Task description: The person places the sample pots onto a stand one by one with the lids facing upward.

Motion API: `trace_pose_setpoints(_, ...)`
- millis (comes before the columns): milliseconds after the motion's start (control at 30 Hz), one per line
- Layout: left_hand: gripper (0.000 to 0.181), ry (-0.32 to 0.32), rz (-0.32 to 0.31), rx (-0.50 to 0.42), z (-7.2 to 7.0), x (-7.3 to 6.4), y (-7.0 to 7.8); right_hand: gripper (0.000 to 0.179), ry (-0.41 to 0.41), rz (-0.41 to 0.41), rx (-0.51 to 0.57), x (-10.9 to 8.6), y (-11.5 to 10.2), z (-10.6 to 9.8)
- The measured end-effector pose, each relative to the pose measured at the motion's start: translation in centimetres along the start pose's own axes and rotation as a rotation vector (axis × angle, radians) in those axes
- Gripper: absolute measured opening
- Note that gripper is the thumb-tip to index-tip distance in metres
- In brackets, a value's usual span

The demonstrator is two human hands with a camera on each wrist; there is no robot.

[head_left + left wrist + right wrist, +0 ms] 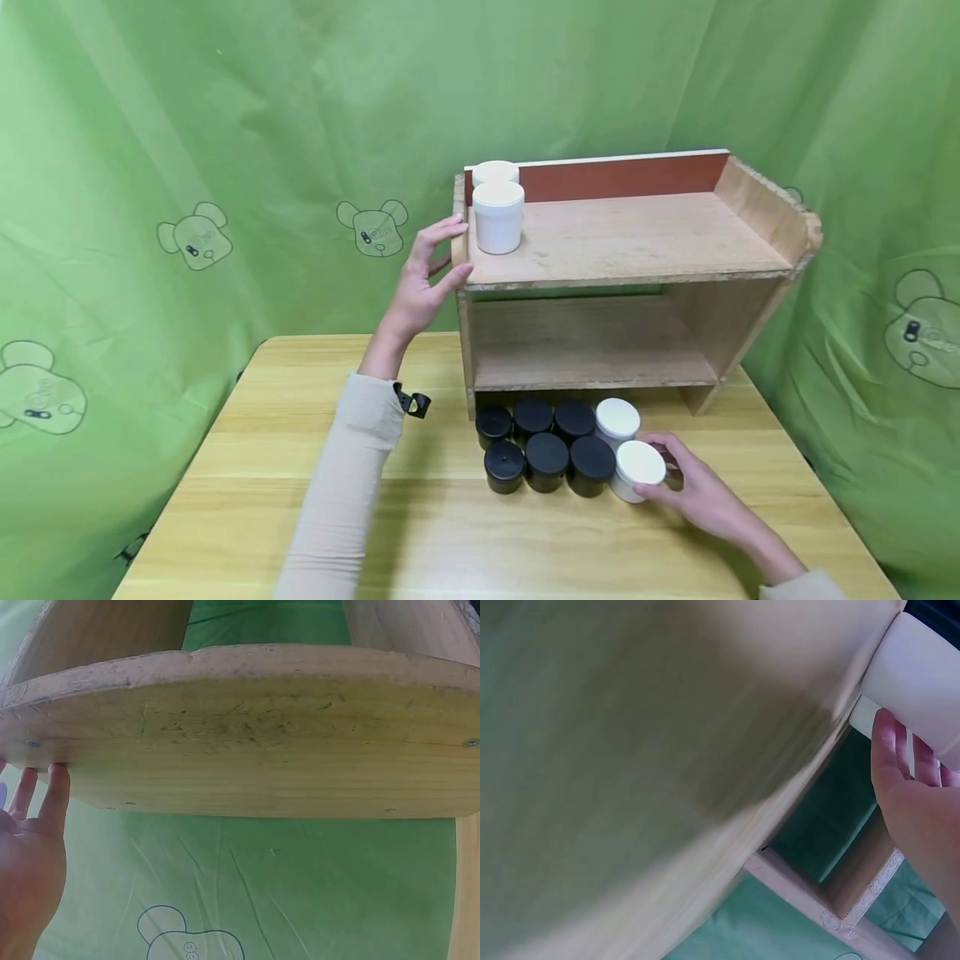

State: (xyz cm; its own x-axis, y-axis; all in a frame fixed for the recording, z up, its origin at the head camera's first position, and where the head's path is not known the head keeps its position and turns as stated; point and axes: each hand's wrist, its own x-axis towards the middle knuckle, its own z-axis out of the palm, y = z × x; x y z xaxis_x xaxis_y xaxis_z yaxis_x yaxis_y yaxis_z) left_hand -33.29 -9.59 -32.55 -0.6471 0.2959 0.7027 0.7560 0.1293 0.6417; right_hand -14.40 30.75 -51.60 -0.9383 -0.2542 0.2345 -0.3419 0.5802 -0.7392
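Note:
My left hand [420, 287] is at the left side panel [247, 750] of a small wooden shelf [622, 233], its straight fingers touching the panel's outer face. Just inside that panel, two white lidded jars [498, 221] stand one behind the other on the top board. Low on the right, my right hand [693, 492] grips the front white jar [640, 468] on the table, thumb at the near side and fingers round its right side. Behind it stands another white jar [617, 418]. Black lidded jars [547, 458] fill two rows to the left of these.
The wooden table [300, 467] carries the shelf, whose lower board [592, 346] sits above the back row of jars. A raised right side panel [768, 204] and a red-brown back strip [622, 177] border the top board. Green curtain [300, 108] hangs behind.

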Motion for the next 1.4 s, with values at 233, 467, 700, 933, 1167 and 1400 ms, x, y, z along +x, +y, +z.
trace_pose_setpoints(233,0.053,-0.001,0.009,0.004,0.0,0.0,0.0,0.059,0.004,-0.002,-0.002,0.0,0.0,0.0)
trace_pose_setpoints(467,0.053,0.006,0.011,0.001,0.0,-0.1,0.0,0.057,-0.017,-0.012,0.024,0.2,-0.3,-0.1)
trace_pose_setpoints(700,0.053,0.002,-0.004,-0.01,0.1,-0.1,0.0,0.058,0.015,-0.011,-0.004,0.5,-1.0,-0.8)
trace_pose_setpoints(933,0.052,0.005,0.008,-0.003,0.2,0.0,0.1,0.058,0.028,-0.048,0.015,1.1,-2.1,-1.8)
trace_pose_setpoints(1167,0.054,0.003,0.008,-0.016,0.3,0.0,0.2,0.057,0.028,-0.077,-0.01,1.7,-2.9,-2.8)
trace_pose_setpoints(1400,0.056,0.007,-0.005,-0.013,0.4,-0.1,0.2,0.058,0.036,-0.092,-0.019,2.5,-3.8,-4.2)
